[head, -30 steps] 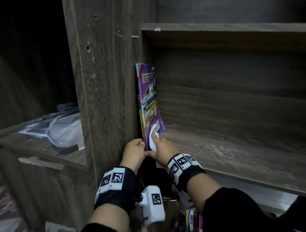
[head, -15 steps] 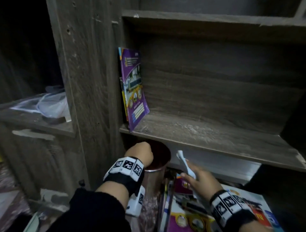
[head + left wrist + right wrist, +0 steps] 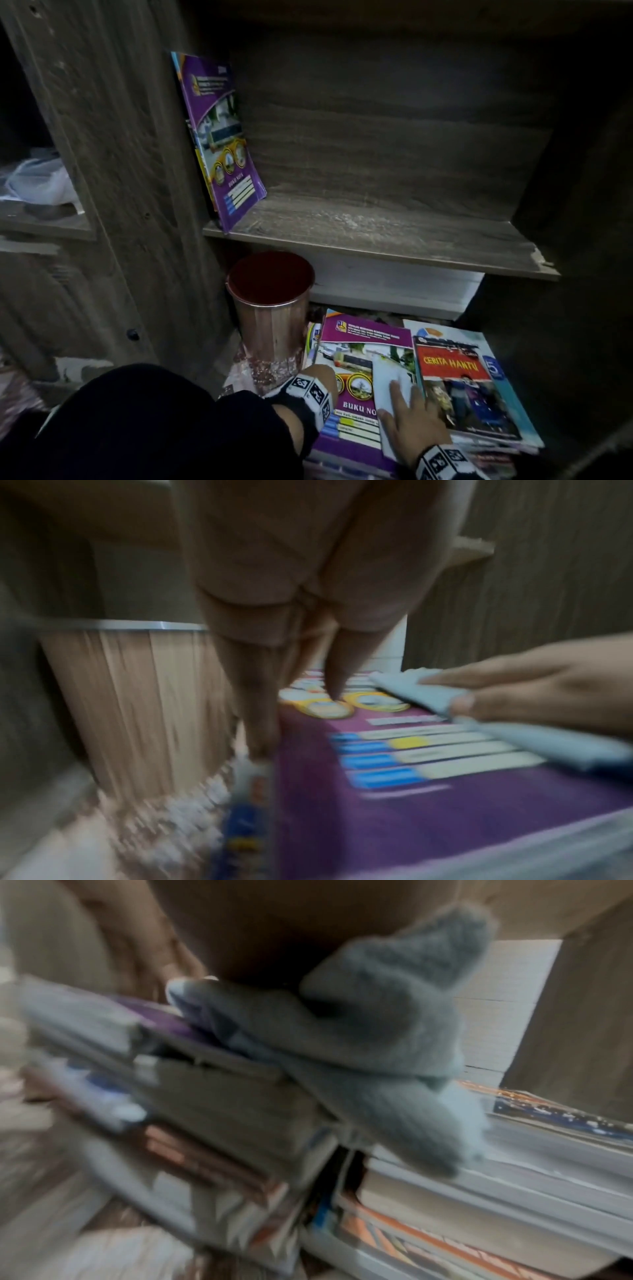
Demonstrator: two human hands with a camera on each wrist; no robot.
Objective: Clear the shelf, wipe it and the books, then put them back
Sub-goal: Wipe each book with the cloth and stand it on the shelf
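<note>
One purple book (image 3: 222,137) leans against the left wall of the wooden shelf (image 3: 376,222). On the floor below lie stacks of books, with a purple "BUKU NOTA" book (image 3: 356,346) on top of the left stack. My right hand (image 3: 404,407) lies flat on a pale cloth (image 3: 387,373) and presses it onto that cover. The blurred left wrist view shows this cloth (image 3: 421,693) under the right hand (image 3: 514,685). My left hand (image 3: 317,371) touches the book's left edge with straight fingers (image 3: 335,685), one on the purple cover (image 3: 411,804).
A copper cup (image 3: 270,308) stands on the floor just left of the stacks, close to my left hand. A red "CERITA HANTU" book (image 3: 455,370) tops the right stack. A pale board (image 3: 394,287) sits under the shelf. A plastic bag (image 3: 37,185) lies in the left compartment.
Both hands have dropped from the shelf to the floor stacks. The right hand carried the cloth down and laid it on the purple book. The shelved book stays leaning.
</note>
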